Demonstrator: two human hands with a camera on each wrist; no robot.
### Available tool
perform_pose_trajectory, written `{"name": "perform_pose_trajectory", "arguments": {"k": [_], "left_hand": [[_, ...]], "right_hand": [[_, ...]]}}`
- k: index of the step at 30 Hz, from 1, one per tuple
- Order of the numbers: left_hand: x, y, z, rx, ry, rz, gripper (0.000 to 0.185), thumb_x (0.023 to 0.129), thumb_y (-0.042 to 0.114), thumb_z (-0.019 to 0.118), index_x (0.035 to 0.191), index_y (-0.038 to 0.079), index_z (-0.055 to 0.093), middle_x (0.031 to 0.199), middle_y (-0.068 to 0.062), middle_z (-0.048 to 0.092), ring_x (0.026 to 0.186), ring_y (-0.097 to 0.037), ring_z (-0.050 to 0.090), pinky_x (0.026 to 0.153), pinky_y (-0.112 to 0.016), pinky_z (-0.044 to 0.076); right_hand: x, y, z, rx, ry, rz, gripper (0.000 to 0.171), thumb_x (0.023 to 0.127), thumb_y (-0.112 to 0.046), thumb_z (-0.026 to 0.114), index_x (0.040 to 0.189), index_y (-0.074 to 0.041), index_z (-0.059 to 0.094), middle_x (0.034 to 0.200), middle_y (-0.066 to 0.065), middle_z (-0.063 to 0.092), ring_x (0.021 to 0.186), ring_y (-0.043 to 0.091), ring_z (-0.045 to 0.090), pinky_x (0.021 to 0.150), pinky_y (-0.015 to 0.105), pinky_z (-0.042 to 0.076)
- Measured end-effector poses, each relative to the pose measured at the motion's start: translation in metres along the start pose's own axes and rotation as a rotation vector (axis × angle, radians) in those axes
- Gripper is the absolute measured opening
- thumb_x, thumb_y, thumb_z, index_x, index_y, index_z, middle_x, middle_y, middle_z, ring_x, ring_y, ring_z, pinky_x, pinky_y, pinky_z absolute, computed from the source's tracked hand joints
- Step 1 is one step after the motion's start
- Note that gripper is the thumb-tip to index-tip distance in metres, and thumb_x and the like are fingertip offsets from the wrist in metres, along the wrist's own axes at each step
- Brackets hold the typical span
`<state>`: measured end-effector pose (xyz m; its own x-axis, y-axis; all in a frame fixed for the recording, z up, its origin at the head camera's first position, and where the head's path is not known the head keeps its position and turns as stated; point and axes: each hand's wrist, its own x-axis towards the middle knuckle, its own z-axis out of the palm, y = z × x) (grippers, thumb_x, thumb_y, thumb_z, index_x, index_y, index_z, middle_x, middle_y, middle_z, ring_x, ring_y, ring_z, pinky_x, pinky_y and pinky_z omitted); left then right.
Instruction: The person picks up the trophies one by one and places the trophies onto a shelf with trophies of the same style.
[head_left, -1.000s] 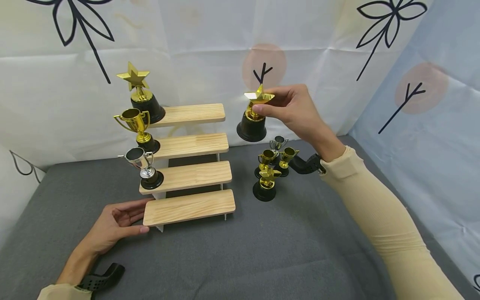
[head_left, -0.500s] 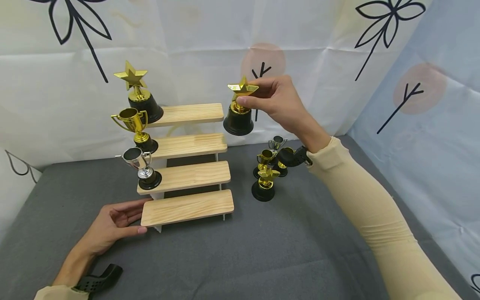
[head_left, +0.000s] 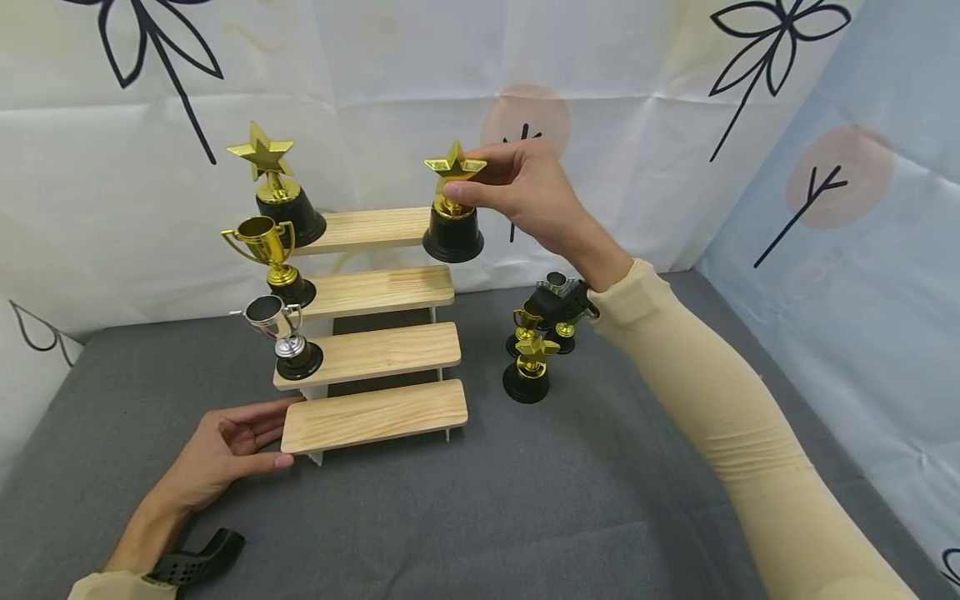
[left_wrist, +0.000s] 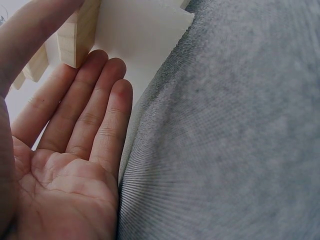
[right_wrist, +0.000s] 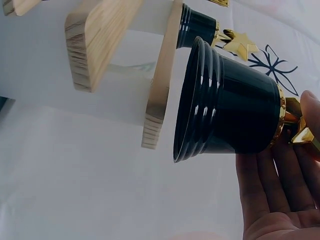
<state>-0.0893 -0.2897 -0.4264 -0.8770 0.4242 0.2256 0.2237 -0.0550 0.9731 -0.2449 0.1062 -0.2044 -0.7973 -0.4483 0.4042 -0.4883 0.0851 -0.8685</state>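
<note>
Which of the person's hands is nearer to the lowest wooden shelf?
Left. The left hand is at the left end of the lowest shelf; the right hand is higher, near the right end of the top shelf, holding a gold star trophy.

On the table (head_left: 525,517), a rack (head_left: 382,354) climbs toward the back edge. At its left ends sit a star trophy (head_left: 288,214) on the top shelf (head_left: 367,231), a two-handled cup (head_left: 264,246) on the second (head_left: 382,290), another cup (head_left: 281,327) on the third (head_left: 405,346) — and the left hand (head_left: 217,454) at the bottom shelf (head_left: 375,414). The held trophy (head_left: 452,233) is near the top shelf's right end. Right of the rack, toward the table's back right corner, three cups (head_left: 526,321) cluster behind a lone star (head_left: 527,375).
</note>
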Motion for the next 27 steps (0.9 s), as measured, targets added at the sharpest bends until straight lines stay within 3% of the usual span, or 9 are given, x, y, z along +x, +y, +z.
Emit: {"name": "perform_pose_trajectory", "arguments": {"k": [27], "left_hand": [[-0.001, 0.001, 0.000, 0.006, 0.013, -0.022, 0.065, 0.076, -0.029, 0.069, 0.137, -0.018, 0.049, 0.136, 0.003, 0.064, 0.121, -0.012, 0.063, 0.099, -0.025, 0.055]], "right_hand": [[0.029, 0.002, 0.029, 0.078, -0.053, -0.007, 0.028, 0.090, -0.002, 0.076, 0.117, 0.005, 0.072, 0.102, 0.014, 0.075, 0.097, 0.026, 0.072, 0.091, 0.037, 0.060]]}}
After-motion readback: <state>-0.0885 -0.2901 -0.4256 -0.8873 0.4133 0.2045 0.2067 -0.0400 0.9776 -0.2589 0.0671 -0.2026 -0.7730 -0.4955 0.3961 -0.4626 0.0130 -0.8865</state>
